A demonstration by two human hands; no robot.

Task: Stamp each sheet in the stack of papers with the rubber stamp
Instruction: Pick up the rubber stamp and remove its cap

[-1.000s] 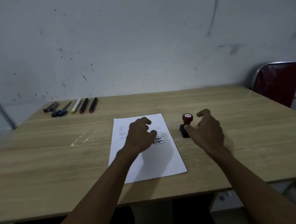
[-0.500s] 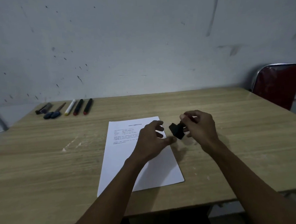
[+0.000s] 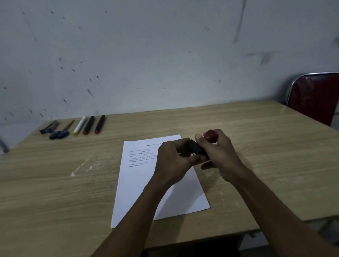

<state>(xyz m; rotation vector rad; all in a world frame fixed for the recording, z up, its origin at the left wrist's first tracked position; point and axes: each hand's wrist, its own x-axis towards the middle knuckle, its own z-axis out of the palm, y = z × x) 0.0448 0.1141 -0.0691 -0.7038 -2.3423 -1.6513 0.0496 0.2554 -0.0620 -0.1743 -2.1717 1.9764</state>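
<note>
Item: stamping job, early stage by the look of it. Table (image 3: 244, 144), wooden, the largest piece, extends under and around both hands. Paper stack (image 3: 148, 188), white, printed text at its far end, lies flat directly beneath the left hand and just left of the right hand; how many sheets it contains cannot be told, since only the top one shows. No stamp impression shows on the uncovered part of that top sheet, though the hands hide a portion of it; judged from this, most or all of the stamping remains to be done. Right hand (image 3: 219, 155), raised above the stack's right edge, fingers curled round the rubber stamp (image 3: 197, 149), gripping it near its red round knob, which sticks out beyond the fingers on the far side. The stamp is held off the paper and tipped over, its black block pointing toward the left hand rather than down at the sheet. Left hand (image 3: 174, 159), touching the right, fingers bent and pinching at the black block; whether it is pulling off a cover or only steadying the block cannot be told. Pens and markers (image 3: 89, 125), a short row well away to the far left of both hands, near the wall edge, untouched. Chair (image 3: 316, 97), red-backed, beyond the table's far right corner.
</note>
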